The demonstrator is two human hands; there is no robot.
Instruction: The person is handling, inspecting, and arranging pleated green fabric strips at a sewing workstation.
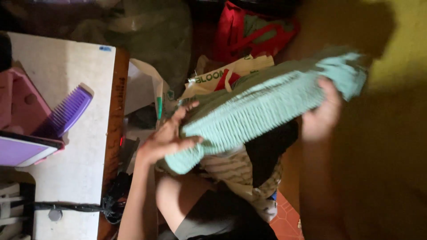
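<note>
Both hands gripping mint ribbed knit (pixel 267 106), left hand (pixel 167 140), right hand (pixel 322 113), cream lettered bag (pixel 222 78) behind, red bag (pixel 253 29)

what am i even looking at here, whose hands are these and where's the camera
There is one picture, taken by a camera worn on a person's head, looking down at their own two bare hands. No machine is involved. The image is dim and somewhat blurred.

The left hand and the right hand grip opposite ends of a mint-green ribbed knitted cloth, held up between them. Beneath it lie a striped fabric and some bags, including a red bag.

To the left stands a white table. On it lie a purple plastic comb, a pink plastic object and a flat purple-faced item.
</note>
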